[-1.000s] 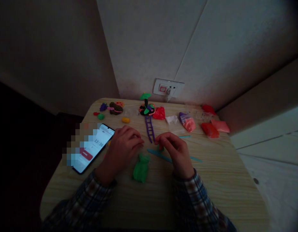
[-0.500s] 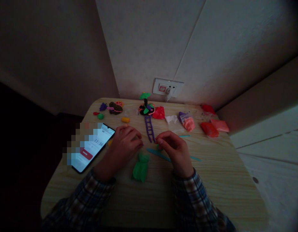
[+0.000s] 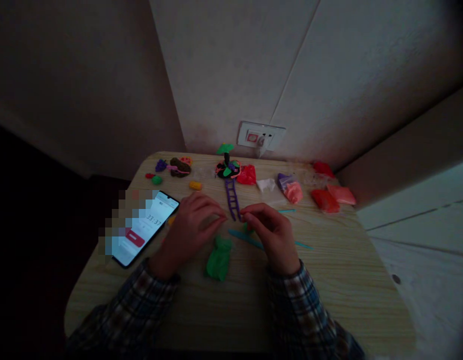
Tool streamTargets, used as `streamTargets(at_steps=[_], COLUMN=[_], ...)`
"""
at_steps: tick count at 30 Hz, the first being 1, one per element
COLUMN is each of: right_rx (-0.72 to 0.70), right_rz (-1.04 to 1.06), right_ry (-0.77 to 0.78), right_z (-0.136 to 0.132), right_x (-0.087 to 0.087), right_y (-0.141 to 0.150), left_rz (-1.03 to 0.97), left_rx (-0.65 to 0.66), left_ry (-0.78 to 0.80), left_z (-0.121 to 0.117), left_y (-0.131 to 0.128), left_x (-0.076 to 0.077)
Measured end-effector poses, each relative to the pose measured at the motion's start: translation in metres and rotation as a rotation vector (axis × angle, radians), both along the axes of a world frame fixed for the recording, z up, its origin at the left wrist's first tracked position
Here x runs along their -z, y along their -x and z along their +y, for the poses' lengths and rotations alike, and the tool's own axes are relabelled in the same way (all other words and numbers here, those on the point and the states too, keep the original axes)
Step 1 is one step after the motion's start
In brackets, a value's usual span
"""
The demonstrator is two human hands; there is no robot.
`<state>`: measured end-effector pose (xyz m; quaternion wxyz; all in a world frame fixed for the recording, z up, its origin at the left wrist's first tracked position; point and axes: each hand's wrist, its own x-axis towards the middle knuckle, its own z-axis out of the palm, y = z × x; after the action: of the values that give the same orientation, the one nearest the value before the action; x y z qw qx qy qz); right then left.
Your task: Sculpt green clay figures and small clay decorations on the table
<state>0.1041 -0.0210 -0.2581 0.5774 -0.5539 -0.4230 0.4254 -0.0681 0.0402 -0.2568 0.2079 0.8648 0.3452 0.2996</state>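
Observation:
My left hand (image 3: 194,230) is over the table just left of the purple clay ladder (image 3: 232,200), its thumb and forefinger pinched together. Whatever lies between those fingertips is too small to make out. Close to the ladder's lower right end, my right hand (image 3: 274,232) also holds a pinch, its contents unclear. A small green piece (image 3: 248,228) shows beneath the right fingers. Between my wrists lies a green clay packet (image 3: 218,259). A blue modelling tool (image 3: 244,238) runs under my right hand. The ladder's top reaches a black clay base with a green-topped tree (image 3: 227,162).
A lit phone (image 3: 145,230) lies at the left. Behind it are a brown clay lump (image 3: 179,167), a purple piece (image 3: 161,165) and a yellow piece (image 3: 195,185). Red (image 3: 247,175), pink (image 3: 293,192) and orange (image 3: 326,200) clay packets line the back and right. A wall socket (image 3: 260,136) is behind.
My left hand has shifted slightly right, its fingertips nearer the ladder's foot and closer together. My right hand stays almost in place.

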Motion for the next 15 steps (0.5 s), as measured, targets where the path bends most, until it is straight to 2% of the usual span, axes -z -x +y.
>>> streamTargets(at_steps=[4,6,8,11,15], right_rx=[-0.002,0.0,0.008,0.018,-0.014], right_rz=[-0.115,-0.176,-0.223,-0.253,-0.288], right_ry=[-0.067,-0.103,-0.134,-0.169,-0.221], right_z=[-0.003,-0.004,-0.006,-0.007,-0.006], right_x=[-0.002,-0.003,-0.004,-0.003,-0.001], right_y=[0.002,0.003,0.004,0.005,0.006], left_rz=[-0.366,-0.467,-0.505,-0.504,-0.507], left_rx=[-0.082,-0.111,-0.109,-0.063,-0.053], left_ry=[0.424,0.641,0.792,0.911,0.963], left_z=[-0.002,-0.003,-0.005,-0.008,-0.01], left_y=[-0.002,-0.004,-0.006,-0.008,-0.01], left_x=[-0.009,-0.011,-0.012,-0.013,-0.013])
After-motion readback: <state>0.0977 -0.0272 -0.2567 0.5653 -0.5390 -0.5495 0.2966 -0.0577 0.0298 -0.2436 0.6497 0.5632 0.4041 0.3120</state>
